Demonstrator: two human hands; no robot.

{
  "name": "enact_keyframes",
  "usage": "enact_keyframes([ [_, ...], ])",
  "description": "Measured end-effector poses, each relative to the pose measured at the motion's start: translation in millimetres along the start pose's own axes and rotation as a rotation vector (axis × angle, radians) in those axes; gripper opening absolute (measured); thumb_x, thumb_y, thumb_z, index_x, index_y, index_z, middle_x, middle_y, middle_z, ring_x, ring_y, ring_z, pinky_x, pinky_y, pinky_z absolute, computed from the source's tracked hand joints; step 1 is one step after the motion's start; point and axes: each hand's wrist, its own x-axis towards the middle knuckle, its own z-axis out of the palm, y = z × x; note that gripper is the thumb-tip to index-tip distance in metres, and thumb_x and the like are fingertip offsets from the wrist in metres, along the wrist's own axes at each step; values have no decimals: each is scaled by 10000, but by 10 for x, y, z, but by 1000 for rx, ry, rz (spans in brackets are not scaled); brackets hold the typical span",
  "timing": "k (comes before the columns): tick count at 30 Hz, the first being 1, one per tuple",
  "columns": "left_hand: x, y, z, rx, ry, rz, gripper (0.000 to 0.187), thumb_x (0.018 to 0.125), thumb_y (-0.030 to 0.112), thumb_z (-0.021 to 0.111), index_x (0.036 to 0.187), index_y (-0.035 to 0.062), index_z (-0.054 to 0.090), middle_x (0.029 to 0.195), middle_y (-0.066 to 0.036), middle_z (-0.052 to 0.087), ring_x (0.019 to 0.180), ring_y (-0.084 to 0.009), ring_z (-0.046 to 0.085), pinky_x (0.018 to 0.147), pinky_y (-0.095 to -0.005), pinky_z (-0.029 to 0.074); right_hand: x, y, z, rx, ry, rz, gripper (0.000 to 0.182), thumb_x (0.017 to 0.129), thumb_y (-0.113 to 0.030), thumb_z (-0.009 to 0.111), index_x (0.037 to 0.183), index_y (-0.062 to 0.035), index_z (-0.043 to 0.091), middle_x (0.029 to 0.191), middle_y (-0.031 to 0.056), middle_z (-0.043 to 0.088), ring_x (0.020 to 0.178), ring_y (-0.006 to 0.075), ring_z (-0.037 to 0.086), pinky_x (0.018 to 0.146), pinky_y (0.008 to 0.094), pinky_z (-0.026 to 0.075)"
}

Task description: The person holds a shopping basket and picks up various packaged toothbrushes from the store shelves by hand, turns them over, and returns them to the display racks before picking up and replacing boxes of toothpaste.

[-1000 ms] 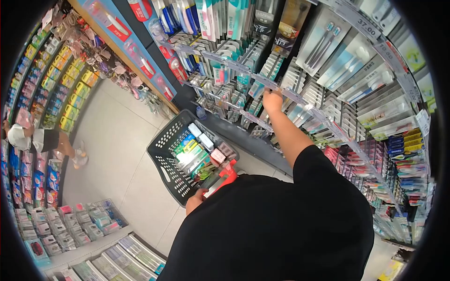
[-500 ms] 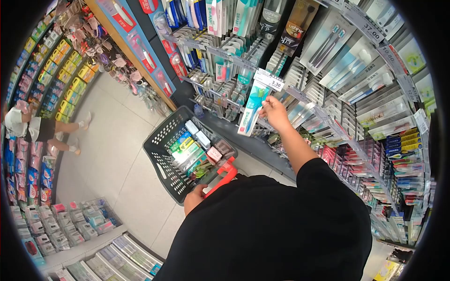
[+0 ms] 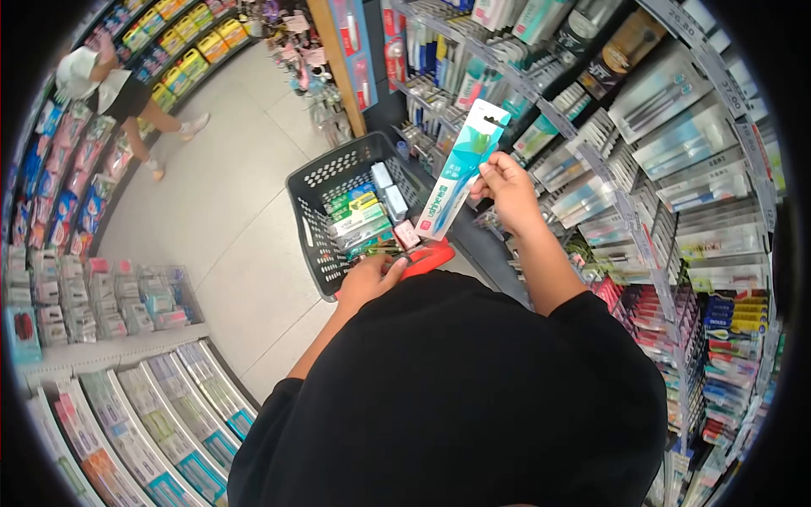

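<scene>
My right hand (image 3: pixel 505 190) pinches a packaged toothbrush (image 3: pixel 465 169) by its right edge. The pack is a long teal and white card with a hang hole at the top, tilted and apart from the rack. Below it, my left hand (image 3: pixel 372 283) is closed round the red handle (image 3: pixel 432 258) of a dark grey shopping basket (image 3: pixel 308 241), at the near rim. Inside the basket lie a green and yellow box (image 3: pixel 359 205), light blue packs (image 3: pixel 389 190) and a small pink box (image 3: pixel 406 234).
Toothbrush racks (image 3: pixel 617 194) with price strips rise in front and to the right. A person (image 3: pixel 106 80) walks by the far left shelves. Boxed goods fill a low shelf (image 3: pixel 144 422) at lower left. Tiled floor (image 3: pixel 245 211) lies left of the basket.
My right hand has drawn the toothbrush pack away from the rack and its price tag, closer to me. My left hand has shifted along the basket handle. The view has turned.
</scene>
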Motion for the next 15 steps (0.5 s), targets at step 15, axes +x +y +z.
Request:
enact_keyframes([
  [15, -46, -10, -50, -7, -101, 184, 479, 845, 488, 518, 1052, 70, 624, 874, -157, 648, 818, -307, 628, 715, -381, 480, -122, -219, 122, 514, -414, 52, 96, 931, -100, 483, 994, -44, 529, 725, 33, 501, 502, 72, 458, 414, 201, 370],
])
